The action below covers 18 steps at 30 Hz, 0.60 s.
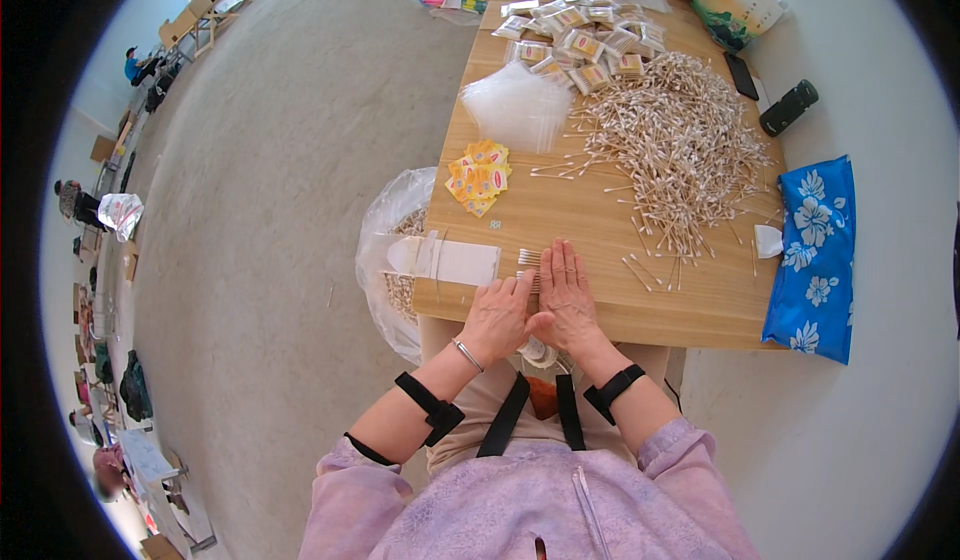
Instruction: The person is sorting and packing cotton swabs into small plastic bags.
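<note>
A small row of cotton swabs [529, 257] lies at the front of the wooden table, its white tips showing between my hands. My left hand [497, 312] is closed, with bent fingers gripping the row from its left side. Flat along the other side rests my right hand [567, 300], fingers stretched out and held together, thumb reaching toward the left hand. The lower part of the row is hidden by my fingers. Just left of my hands is a white card strip [468, 262] with a band around it. A large heap of loose cotton swabs [675, 140] spreads beyond my right hand.
Yellow printed cards [479, 176], clear plastic bags [517, 106] and filled swab packs [580, 35] lie farther back. A blue flowered pouch [815, 260], a dark bottle [789, 109] and a phone [741, 76] line the right edge. A plastic sack [375, 300] of swabs stands left of the table.
</note>
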Tool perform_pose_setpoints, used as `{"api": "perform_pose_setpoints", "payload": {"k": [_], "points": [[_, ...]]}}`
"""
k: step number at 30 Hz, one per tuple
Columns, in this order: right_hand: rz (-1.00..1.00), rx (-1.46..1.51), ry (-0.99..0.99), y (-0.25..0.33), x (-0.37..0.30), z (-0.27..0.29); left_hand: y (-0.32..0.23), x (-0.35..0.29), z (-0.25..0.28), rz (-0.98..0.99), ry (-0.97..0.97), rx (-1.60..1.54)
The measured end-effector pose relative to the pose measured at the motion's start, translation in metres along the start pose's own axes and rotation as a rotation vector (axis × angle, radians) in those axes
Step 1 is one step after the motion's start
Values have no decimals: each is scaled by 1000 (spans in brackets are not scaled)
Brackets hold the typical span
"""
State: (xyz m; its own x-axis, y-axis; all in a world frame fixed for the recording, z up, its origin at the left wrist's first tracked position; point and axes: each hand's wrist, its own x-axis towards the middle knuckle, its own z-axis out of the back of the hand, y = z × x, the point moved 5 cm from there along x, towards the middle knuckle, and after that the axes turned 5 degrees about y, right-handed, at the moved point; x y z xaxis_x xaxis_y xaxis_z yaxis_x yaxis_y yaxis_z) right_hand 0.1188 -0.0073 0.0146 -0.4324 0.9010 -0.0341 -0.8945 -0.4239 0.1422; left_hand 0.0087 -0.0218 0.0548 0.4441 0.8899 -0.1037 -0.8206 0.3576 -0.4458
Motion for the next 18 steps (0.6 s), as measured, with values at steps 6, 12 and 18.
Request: {"api": "perform_pose_setpoints", "payload": {"k": [6,12,18], "points": [[11,63,-29,1,0,1,5,8,3,72,71,-84],[16,160,-60,1,-1,5,6,11,-1,31,96,-54],[14,106,-86,3,0,6,14,16,-5,96,79,-146]]}}
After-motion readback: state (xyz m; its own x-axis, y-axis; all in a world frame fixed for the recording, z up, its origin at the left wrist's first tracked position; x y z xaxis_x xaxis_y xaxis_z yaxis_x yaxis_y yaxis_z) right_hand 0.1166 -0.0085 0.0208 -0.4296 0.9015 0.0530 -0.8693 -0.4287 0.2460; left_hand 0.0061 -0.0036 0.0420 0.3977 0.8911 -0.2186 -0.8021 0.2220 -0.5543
